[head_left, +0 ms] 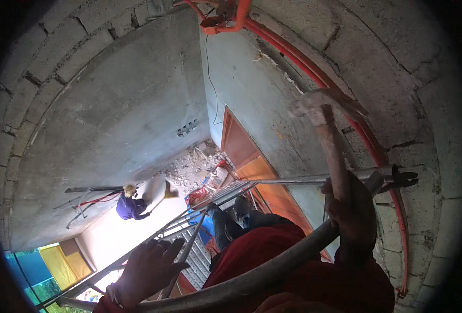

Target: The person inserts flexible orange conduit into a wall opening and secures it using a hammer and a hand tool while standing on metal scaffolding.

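Note:
My right hand (357,211) is wrapped round the handle of a claw hammer (334,151), its head raised near the block wall and the red conduit. The dusty hammer head is slightly blurred. At the lower left, my left hand (148,270) has its fingers apart, close to a thin diagonal brace of the scaffold. Whether it touches the brace I cannot tell. A thick curved metal pipe (262,275) of the scaffold crosses in front of my body. Beneath me, my feet stand on the perforated metal platform (194,255).
Red conduit (314,73) runs along the block wall (424,104), with an orange box (218,23) at the top. Far below, a co-worker (130,203) crouches on the floor near rubble (189,169). An orange-brown door (262,172) stands beside the scaffold.

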The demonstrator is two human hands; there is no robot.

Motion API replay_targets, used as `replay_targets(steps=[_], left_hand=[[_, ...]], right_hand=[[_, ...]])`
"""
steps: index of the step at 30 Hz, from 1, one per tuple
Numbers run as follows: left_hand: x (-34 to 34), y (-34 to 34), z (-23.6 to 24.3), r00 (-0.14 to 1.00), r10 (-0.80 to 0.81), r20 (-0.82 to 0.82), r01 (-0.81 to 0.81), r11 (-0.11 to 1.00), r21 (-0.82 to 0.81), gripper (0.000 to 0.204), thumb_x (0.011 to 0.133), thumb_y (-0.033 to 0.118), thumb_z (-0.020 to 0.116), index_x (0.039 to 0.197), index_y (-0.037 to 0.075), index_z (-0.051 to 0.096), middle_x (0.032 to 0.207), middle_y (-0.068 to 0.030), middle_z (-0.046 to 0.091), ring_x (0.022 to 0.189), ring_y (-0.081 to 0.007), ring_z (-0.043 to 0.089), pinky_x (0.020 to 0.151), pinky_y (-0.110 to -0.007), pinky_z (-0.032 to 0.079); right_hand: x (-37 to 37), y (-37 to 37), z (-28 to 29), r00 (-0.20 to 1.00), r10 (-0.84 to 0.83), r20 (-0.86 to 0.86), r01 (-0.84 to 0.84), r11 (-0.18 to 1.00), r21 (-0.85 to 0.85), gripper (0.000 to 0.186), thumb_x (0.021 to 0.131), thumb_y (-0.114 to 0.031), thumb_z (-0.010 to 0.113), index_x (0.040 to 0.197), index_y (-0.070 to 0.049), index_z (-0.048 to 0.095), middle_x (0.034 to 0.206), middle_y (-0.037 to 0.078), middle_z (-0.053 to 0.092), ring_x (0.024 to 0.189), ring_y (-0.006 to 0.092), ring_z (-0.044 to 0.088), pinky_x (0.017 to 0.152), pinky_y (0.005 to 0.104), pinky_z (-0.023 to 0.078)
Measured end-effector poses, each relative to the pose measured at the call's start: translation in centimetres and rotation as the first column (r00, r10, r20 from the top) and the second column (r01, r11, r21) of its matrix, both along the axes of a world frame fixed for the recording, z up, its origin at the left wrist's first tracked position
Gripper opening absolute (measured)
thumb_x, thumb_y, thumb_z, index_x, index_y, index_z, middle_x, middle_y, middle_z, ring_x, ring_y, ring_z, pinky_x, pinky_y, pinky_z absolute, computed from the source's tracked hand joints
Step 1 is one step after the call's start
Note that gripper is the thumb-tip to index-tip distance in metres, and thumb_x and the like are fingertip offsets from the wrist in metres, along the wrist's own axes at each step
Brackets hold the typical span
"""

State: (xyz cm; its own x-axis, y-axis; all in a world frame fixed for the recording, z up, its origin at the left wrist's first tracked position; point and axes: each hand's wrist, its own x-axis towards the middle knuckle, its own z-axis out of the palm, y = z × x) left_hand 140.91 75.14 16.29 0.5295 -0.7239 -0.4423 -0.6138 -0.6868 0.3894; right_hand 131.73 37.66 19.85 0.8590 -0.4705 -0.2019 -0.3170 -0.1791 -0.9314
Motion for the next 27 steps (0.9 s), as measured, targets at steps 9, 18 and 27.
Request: replay_targets(steps=[9, 18, 27], left_hand=[[-2.0, -5.6, 1.0, 0.563, 0.125, -0.817, -0.680, 0.632, -0.372, 0.058, 0.100, 0.011, 0.062, 0.151, 0.002, 0.035, 0.140, -0.0203, 0.051, 0.120, -0.0301, 0.059, 0.096, -0.043, 0.054], [-0.7, -6.3, 1.8, 0.173, -0.242, -0.955, -0.975, 0.097, -0.202, 0.046, 0.106, 0.044, 0.043, 0.130, 0.007, 0.054, 0.128, -0.0124, 0.059, 0.131, -0.0291, 0.049, 0.113, -0.051, 0.035], [2.7, 0.5, -0.3, 0.549, 0.491, -0.677, -0.826, 0.195, -0.528, 0.028, 0.101, 0.032, 0.060, 0.113, 0.007, 0.057, 0.109, -0.0118, 0.069, 0.114, -0.0282, 0.063, 0.103, -0.048, 0.046]], right_hand=[[4.3, 0.8, 0.9, 0.783, 0.610, -0.124, -0.617, 0.786, -0.035, 0.041, 0.093, -0.037, 0.068, 0.095, 0.002, 0.054, 0.082, 0.013, 0.057, 0.065, 0.0243, 0.059, 0.061, 0.0387, 0.048], [6.5, 9.4, 0.3, 0.375, 0.923, -0.088, -0.909, 0.347, -0.232, 0.044, 0.096, -0.033, 0.064, 0.119, 0.003, 0.052, 0.089, 0.025, 0.066, 0.079, 0.0416, 0.068, 0.073, 0.0489, 0.053], [27.2, 2.1, -3.3, 0.463, 0.776, -0.427, -0.725, 0.055, -0.686, 0.051, 0.100, -0.041, 0.053, 0.138, -0.006, 0.055, 0.119, 0.016, 0.066, 0.106, 0.0351, 0.066, 0.096, 0.0472, 0.049]])
